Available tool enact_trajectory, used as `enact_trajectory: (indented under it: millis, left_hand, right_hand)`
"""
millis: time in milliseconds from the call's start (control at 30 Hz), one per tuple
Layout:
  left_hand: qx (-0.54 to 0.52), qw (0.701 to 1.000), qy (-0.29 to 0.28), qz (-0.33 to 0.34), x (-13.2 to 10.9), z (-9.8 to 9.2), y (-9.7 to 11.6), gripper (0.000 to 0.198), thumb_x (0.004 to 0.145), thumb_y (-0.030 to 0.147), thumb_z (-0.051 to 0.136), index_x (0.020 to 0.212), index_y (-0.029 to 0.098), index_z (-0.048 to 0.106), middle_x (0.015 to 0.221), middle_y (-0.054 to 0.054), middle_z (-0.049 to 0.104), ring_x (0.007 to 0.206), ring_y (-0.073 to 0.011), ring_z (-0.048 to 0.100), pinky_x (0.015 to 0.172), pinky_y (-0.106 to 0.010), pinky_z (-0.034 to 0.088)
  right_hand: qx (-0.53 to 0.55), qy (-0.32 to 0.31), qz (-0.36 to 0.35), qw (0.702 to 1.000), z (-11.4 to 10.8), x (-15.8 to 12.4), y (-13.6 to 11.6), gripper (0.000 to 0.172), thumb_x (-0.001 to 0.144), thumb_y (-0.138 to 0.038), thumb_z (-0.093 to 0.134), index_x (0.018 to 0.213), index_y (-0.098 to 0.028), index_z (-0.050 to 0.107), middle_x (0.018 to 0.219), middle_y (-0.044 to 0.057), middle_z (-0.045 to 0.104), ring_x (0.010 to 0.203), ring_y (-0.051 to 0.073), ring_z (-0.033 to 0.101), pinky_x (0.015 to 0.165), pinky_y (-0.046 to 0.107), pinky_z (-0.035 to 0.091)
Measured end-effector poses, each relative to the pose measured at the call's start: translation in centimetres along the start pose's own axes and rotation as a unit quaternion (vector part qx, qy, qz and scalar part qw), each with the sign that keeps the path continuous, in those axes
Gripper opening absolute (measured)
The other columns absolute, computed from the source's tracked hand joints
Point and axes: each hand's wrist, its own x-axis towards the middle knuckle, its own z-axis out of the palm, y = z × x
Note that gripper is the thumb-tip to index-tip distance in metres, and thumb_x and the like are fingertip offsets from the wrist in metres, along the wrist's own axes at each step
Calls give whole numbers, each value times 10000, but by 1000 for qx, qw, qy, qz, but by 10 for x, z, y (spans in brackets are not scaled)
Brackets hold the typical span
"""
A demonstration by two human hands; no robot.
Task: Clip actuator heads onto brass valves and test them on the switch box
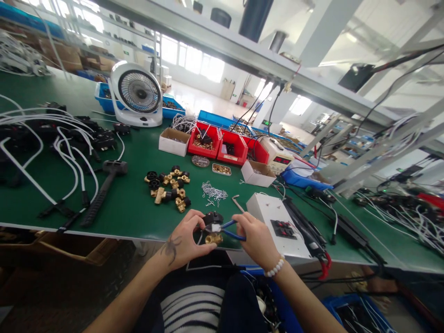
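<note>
My left hand (186, 236) is closed around a black part (212, 217) at the front edge of the green bench. A brass fitting (214, 238) shows just below that part; whether the two are joined I cannot tell. In my right hand (256, 237) are blue-handled pliers (231, 230), pointing left. Their jaws reach the black part between my hands, and the exact contact is hidden. Beyond my hands lie a pile of small metal clips (214, 191) and a group of brass valves with black knobs (171, 185). A bent metal rod (237, 202) rests near my right hand.
A black hammer (106, 189) and white cables (69, 152) occupy the left. Behind stand a white fan (137, 95), red bins (232, 149) and small cardboard boxes (173, 142). A white box with a black socket (274, 224) sits close on the right.
</note>
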Motion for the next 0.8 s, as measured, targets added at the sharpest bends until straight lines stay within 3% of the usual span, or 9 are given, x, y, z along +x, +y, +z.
enact_trajectory:
  millis: [133,300,467,667,800]
  left_hand:
    - [0,1000,-1,3,1,-1,0,297,675,262,783,791,216,514,1099,-64,567,1035,-223,623,846,-362,584]
    - [3,1000,2,5,1,-2,-1,300,673,262,791,779,217,514,1087,-56,563,1022,-222,622,838,-363,587]
    - [3,1000,5,4,0,-2,-2,299,690,273,782,784,221,503,1093,-56,562,1011,-214,625,829,-354,586]
    - [3,1000,4,6,0,-1,-2,313,672,282,792,770,219,502,1101,-61,555,1022,-224,623,839,-368,586]
    - [2,1000,3,6,1,-1,-2,316,674,293,794,776,218,505,1097,-64,568,1008,-228,627,837,-376,584]
  right_hand:
    - [0,40,47,998,-4,1,2,261,907,-78,395,1059,-171,585,869,59,626,713,163,592,669,254,443]
    - [-6,-27,28,999,-7,0,1,276,717,-20,569,891,-220,647,725,-3,618,587,147,555,569,238,378]
    - [-13,18,74,997,-13,1,-3,281,916,-99,398,1097,-174,599,890,68,664,722,175,621,676,259,459]
    - [-27,-48,48,997,-9,-1,-7,260,748,-40,555,904,-223,654,734,11,641,609,161,587,568,242,395]
    - [-38,-8,72,997,-13,-1,-5,298,914,-90,402,1108,-180,609,910,71,666,751,175,627,687,259,464]
